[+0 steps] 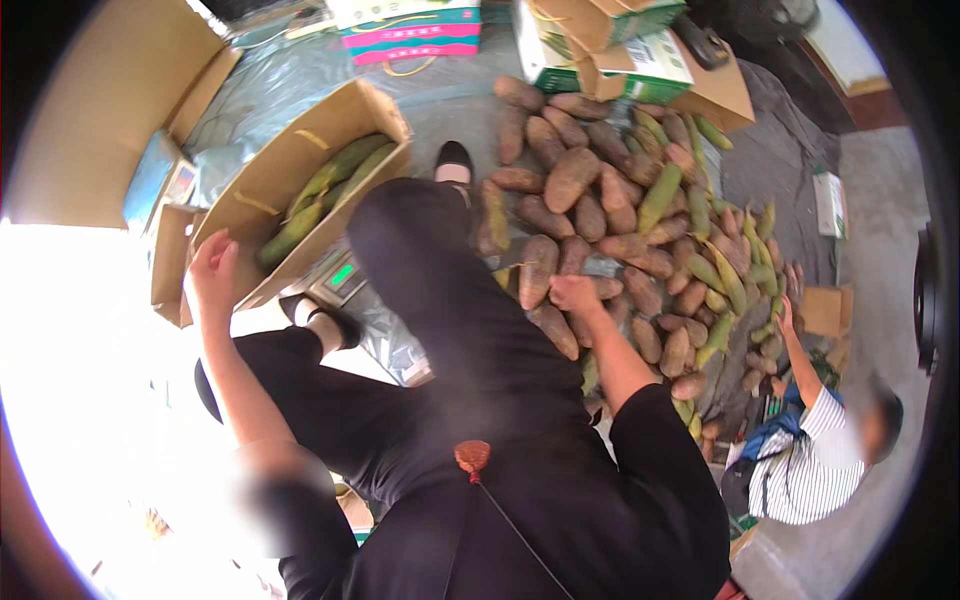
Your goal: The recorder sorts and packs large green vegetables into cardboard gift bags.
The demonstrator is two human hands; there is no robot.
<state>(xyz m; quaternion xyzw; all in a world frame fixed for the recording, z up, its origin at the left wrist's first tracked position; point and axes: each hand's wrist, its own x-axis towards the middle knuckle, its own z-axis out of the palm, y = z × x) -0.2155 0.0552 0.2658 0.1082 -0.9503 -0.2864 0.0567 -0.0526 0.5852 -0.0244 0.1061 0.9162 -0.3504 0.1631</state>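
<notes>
My right hand (pixel 575 293) is closed, knuckles up, over the pile at the right; what its fingers hold, if anything, is hidden. Right beside those fingers lies a brown oblong vegetable (pixel 538 270). The pile mixes many thick brown-skinned vegetables (pixel 572 178) with long green ones (pixel 659 196). On the left, my left hand (pixel 211 272) is raised by the near end of a long open cardboard box (pixel 360 110), its fingers curled in and nothing seen in them. Several large green vegetables (pixel 335 175) lie inside that box.
A scale with a lit green display (pixel 342 275) stands between the box and my leg. Ahead are a pink and teal bag (pixel 415 38) and green-white cartons (pixel 650 65). Another person (pixel 805 450) in a striped shirt reaches over the pile's right side. A small white carton (pixel 829 204) lies farther right.
</notes>
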